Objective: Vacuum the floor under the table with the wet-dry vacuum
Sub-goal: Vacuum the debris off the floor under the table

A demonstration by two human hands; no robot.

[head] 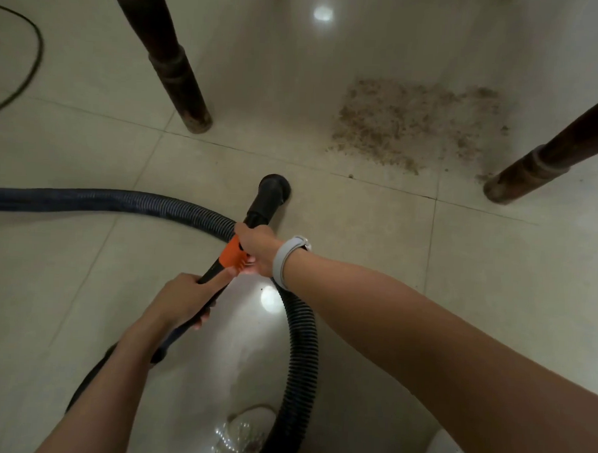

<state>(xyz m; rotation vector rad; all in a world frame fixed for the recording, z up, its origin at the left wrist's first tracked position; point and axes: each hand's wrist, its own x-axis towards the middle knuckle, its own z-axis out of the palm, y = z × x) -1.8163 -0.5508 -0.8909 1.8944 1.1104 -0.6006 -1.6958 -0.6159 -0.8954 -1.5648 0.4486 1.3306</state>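
Black vacuum nozzle (pixel 271 195) on tile, debris patch (pixel 415 123) beyond

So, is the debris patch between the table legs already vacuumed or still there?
Still there. The debris patch lies spread on the tiles, and the nozzle sits short of it.

Both hands grip the black vacuum wand (pixel 257 210): left hand (pixel 181 300) near, right hand (pixel 255 248) at the orange collar (pixel 233 252). Nozzle mouth rests on tile. Debris patch (pixel 415 125) lies far right, between table legs (pixel 171 59).
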